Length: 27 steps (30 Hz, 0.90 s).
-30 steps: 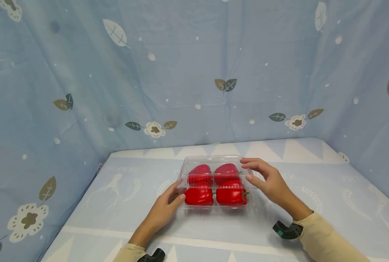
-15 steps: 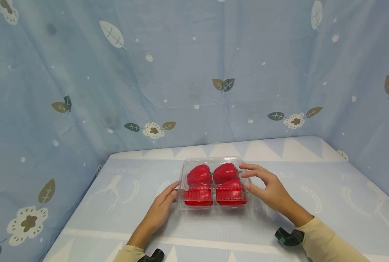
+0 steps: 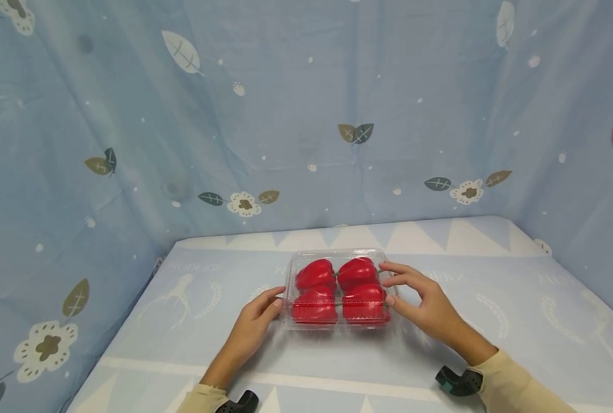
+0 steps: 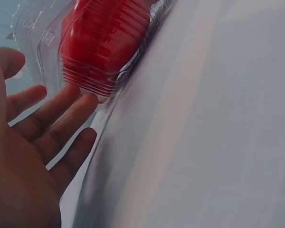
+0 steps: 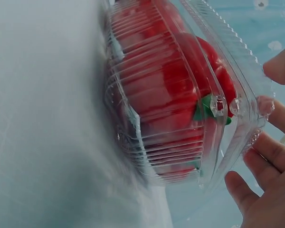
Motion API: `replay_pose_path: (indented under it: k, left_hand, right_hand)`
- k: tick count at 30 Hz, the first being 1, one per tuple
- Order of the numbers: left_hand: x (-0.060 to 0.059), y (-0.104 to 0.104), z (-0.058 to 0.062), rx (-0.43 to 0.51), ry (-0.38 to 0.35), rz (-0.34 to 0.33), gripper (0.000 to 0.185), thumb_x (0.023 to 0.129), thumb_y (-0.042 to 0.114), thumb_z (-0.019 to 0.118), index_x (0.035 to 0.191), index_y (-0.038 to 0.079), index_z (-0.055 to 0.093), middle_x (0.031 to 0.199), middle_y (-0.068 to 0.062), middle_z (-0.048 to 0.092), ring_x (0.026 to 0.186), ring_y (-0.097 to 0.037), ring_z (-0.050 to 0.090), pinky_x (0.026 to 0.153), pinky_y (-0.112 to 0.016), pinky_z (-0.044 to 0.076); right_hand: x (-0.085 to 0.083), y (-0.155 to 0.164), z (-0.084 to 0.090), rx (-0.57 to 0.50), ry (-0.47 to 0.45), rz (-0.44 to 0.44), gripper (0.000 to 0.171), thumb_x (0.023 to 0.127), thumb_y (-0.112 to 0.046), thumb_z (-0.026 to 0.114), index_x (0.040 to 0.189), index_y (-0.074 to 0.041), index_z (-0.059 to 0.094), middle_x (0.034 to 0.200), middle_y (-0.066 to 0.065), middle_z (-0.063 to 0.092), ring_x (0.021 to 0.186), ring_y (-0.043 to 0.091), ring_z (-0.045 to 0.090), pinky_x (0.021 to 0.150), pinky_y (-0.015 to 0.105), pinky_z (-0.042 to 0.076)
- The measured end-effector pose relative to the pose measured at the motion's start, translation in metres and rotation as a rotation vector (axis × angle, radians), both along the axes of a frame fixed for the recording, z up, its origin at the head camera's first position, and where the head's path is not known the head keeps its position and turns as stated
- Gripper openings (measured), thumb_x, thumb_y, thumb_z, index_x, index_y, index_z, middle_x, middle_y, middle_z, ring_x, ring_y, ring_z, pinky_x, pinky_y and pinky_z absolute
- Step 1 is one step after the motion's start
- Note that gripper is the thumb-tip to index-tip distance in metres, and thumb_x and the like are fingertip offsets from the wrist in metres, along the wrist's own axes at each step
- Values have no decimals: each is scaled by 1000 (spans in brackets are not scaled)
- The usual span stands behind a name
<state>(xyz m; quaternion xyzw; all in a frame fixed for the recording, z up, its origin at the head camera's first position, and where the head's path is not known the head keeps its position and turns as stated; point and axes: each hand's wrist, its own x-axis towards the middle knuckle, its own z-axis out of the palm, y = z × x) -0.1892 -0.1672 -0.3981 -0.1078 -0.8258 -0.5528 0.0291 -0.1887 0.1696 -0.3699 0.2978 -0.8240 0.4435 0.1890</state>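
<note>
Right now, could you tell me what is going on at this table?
A person has both hands at a clear plastic clamshell box of four red bell peppers on a blue patterned tablecloth. The left hand rests straight fingers against the box's left end. The right hand touches the right end, fingertips at the lid's rim. The lid lies down over the peppers; I cannot tell if it is latched.

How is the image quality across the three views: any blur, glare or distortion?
Head view: even, soft light, sharp, wide-angle bending at the edges; clear box and both hands readable. Left wrist view: most of the frame is a pale, unfocused smear; left hand close and soft. Right wrist view: left half washed out and blurred, glare on the box's ribs.
</note>
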Motion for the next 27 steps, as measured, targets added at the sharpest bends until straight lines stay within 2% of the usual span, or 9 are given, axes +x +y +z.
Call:
replay_pose_path:
  k: [3, 6, 10, 14, 17, 18, 19, 23, 27]
  left_hand:
    - [-2, 0, 0, -20, -16, 7, 34, 97, 14, 55, 130, 7, 57, 106, -7, 66, 96, -19, 63, 83, -27, 52]
    - [-7, -2, -8, -25, -32, -1, 36, 96, 19, 58, 131, 12, 56, 97, -3, 66, 89, -14, 62, 80, -26, 53]
    - [-14, -7, -20, -10, -65, -49, 41, 95, 20, 59, 135, 16, 51, 88, -3, 62, 80, -14, 61, 77, -26, 53]
    - [-15, -10, -26, 15, -62, -97, 45, 95, 16, 58, 138, 12, 47, 85, -6, 61, 77, -15, 59, 74, -26, 53]
    - [-15, -10, -28, 31, -60, -110, 47, 94, 14, 59, 140, 11, 45, 86, -7, 62, 78, -15, 60, 74, -25, 52]
    - [-15, -10, -28, 38, -59, -112, 48, 94, 14, 59, 140, 11, 45, 86, -6, 62, 78, -14, 59, 74, -25, 52]
    - [-15, -9, -27, 41, -67, -109, 49, 94, 13, 59, 140, 11, 44, 86, -6, 62, 78, -14, 59, 75, -25, 51]
    - [-7, -5, -10, 28, -87, -101, 49, 94, 10, 58, 141, 6, 43, 85, -4, 63, 77, -12, 58, 74, -23, 49]
    - [0, -2, 5, 39, -91, -111, 52, 94, 4, 56, 143, 2, 39, 85, -8, 63, 76, -11, 57, 72, -21, 47]
  right_hand:
    - [3, -1, 0, -8, -1, 3, 27, 78, 4, 72, 104, -5, 67, 133, 18, 54, 125, 38, 46, 100, 14, 34]
    - [6, -3, -1, -9, -6, 7, 28, 78, 3, 73, 104, -5, 67, 137, 19, 50, 130, 39, 41, 101, 14, 32]
    - [7, -5, -6, 2, -11, -4, 31, 77, 0, 75, 106, -8, 67, 142, 17, 45, 135, 38, 35, 102, 17, 31]
    - [0, 0, -20, 31, -30, -41, 36, 78, -8, 78, 111, -15, 66, 147, 11, 40, 137, 31, 33, 103, 39, 39]
    - [-5, 5, -32, 35, -53, -55, 40, 79, -15, 79, 115, -22, 64, 149, 6, 37, 137, 25, 34, 100, 58, 38]
    - [-6, 7, -35, 31, -57, -55, 41, 79, -17, 79, 116, -23, 63, 150, 5, 37, 137, 24, 34, 99, 60, 38]
    - [-6, 9, -37, 25, -63, -56, 44, 78, -17, 80, 118, -23, 62, 150, 4, 37, 137, 24, 35, 99, 62, 37]
    - [-1, 11, -34, 17, -86, -64, 51, 78, -16, 80, 124, -21, 58, 150, 6, 37, 136, 28, 35, 99, 65, 33]
    - [-3, 18, -40, -21, -97, -27, 60, 79, -14, 79, 133, -15, 52, 148, 6, 39, 134, 23, 38, 107, 39, 37]
